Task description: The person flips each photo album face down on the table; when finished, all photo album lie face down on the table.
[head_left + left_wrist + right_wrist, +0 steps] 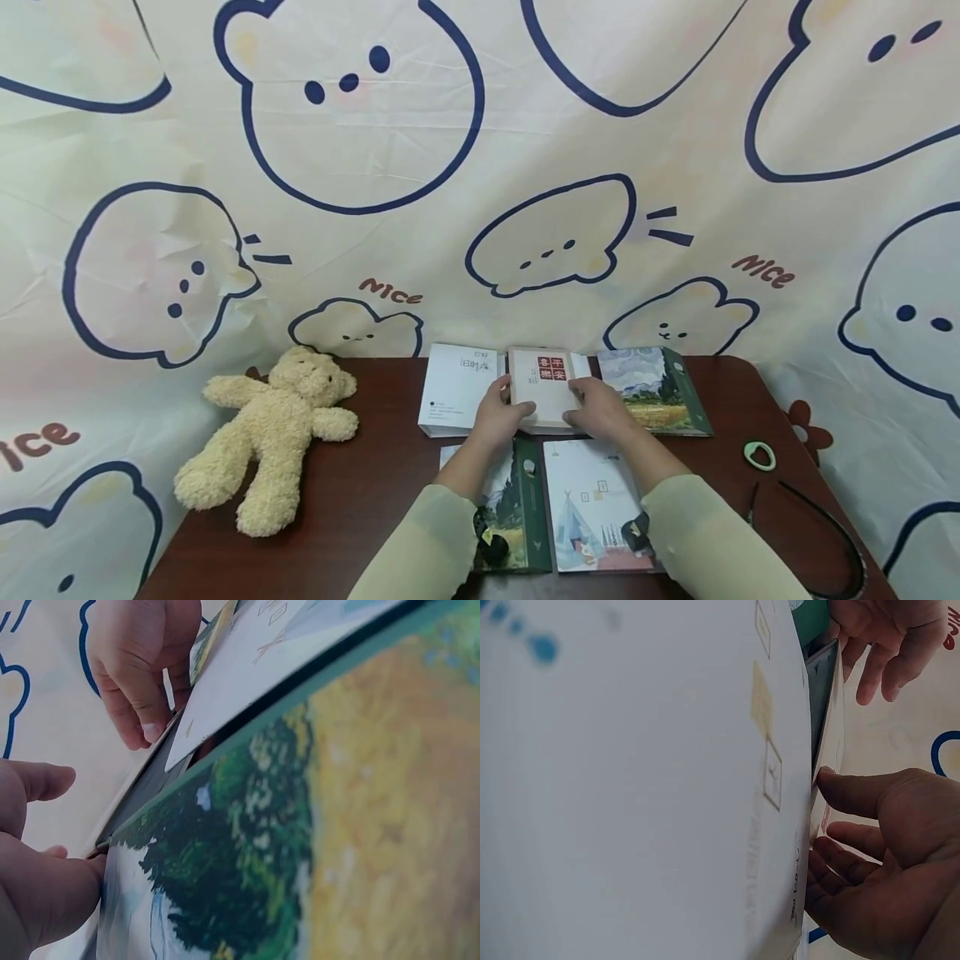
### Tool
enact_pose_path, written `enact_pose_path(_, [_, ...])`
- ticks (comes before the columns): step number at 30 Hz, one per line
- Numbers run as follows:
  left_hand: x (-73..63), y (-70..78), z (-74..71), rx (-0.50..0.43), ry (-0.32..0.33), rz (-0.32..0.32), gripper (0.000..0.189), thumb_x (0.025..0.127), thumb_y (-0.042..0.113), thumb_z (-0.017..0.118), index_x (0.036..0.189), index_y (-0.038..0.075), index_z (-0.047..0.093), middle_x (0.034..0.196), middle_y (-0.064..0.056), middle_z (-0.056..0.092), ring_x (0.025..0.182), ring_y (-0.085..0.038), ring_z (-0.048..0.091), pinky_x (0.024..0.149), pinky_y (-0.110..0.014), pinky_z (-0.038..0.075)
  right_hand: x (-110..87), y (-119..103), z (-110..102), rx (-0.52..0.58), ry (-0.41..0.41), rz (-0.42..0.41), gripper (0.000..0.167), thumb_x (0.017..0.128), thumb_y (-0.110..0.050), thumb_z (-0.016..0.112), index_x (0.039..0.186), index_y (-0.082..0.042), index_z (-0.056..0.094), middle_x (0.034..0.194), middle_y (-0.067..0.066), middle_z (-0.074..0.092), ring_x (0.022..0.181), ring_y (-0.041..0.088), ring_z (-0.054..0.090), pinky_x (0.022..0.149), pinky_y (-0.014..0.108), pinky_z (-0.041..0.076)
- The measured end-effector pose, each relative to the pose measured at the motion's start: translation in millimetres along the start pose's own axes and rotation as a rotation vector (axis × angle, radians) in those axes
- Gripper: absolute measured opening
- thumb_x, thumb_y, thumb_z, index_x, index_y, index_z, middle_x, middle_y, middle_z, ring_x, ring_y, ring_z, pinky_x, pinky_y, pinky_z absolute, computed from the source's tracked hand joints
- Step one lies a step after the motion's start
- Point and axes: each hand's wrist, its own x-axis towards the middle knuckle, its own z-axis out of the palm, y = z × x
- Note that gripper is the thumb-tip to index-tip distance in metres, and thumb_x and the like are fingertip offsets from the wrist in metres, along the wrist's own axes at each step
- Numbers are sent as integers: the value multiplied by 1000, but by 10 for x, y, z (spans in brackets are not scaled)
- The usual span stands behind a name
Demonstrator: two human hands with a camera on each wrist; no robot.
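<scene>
A cream book (534, 404) with a red square of characters on its cover lies in the back row, at the middle. My left hand (501, 412) holds its left edge, the thumb over the cover. On the opposite edge, my right hand (600, 408) grips it with the thumb on top. A white book (450, 400) lies to its left, and a book with a painted landscape and green spine (652, 392) to its right. Nearer me are another landscape book (528, 508), partly hidden by my left forearm, and a white book with a tent drawing (592, 500).
A cream teddy bear (281, 433) lies on the left of the dark brown table (367, 475). At right are a pale green ring with a heart-shaped opening (750, 454) and a black cord (843, 529). A bear-patterned cloth (360, 250) hangs behind the table.
</scene>
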Motion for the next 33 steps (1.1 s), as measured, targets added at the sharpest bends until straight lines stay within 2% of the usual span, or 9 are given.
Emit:
enact_pose_path(5, [-9,9,-43,-5,0,4,81,92,20,73,161,7,32,158,-24,43,143,-41,45,115,-55,39,6,-24,20,-8,-5,15,63,91,-16,77,145,5,54,147,25,53,135,45,51,110,56,44])
enact_pose_path(10, [-8,19,-67,-15,14,11,81,92,19,74,161,9,33,160,-21,42,147,-41,40,117,-54,37,-12,-53,21,11,-15,23,64,92,-17,77,148,3,52,149,24,52,135,43,51,110,55,44])
enact_pose_path(13, [-3,9,-81,-54,17,25,81,92,19,75,161,10,34,162,-17,40,149,-39,37,117,-51,37,-23,-65,17,42,-21,23,65,94,-18,76,150,1,50,150,24,51,135,43,52,110,56,44])
enact_pose_path(17, [-4,-5,-97,-107,17,59,80,92,19,75,161,12,35,162,-11,41,148,-34,40,115,-48,40,-21,-65,15,91,-28,31,66,95,-21,74,153,-3,47,150,23,52,135,43,52,109,57,44])
enact_pose_path(21, [-22,7,-99,-141,15,101,79,91,18,76,160,13,38,161,-7,45,148,-30,42,117,-46,39,-20,-52,-2,151,-35,49,67,96,-23,74,155,-6,47,148,22,54,134,43,53,106,58,46])
enact_pose_path(27, [-43,52,-97,-186,15,148,77,91,17,77,159,17,41,160,-4,47,148,-31,40,115,-48,40,-33,-57,-19,250,-48,66,69,95,-26,76,156,-12,47,144,20,57,131,40,55,101,56,51])
enact_pose_path(33, [-67,94,-94,-182,9,191,71,92,19,77,156,22,46,157,-2,50,148,-30,41,112,-50,43,-35,-70,-30,328,-70,77,70,94,-24,77,157,-14,47,140,17,59,126,35,57,100,52,52])
